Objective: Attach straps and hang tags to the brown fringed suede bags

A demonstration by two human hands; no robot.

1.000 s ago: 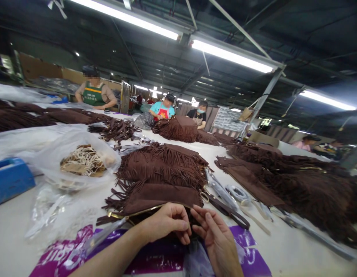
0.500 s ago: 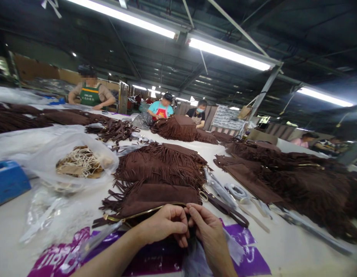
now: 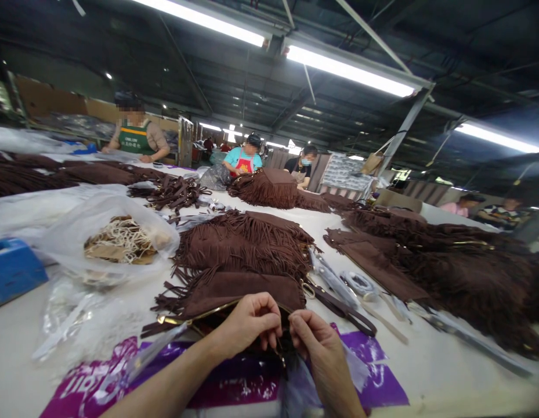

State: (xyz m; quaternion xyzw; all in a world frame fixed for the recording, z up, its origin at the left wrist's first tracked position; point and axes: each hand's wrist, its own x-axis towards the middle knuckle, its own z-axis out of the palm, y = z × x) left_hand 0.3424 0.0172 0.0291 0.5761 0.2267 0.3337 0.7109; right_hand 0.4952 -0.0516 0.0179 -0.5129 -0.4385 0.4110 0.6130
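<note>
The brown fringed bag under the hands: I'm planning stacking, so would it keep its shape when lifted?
Probably floppy: the brown fringed bag lies flat, creased where the left hand and right hand pinch its opening. Its fringe splays loosely, so it would likely dangle and snag. The suede-like surface looks unlikely to slide.

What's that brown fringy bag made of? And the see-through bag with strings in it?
The fringed bag looks like brown suede or a suede-like fabric: matte, fuzzy, cut into soft strips. Its zip edge shines gold, likely metal. The clear bag looks like thin plastic: see-through, crinkled, glossy.
</note>
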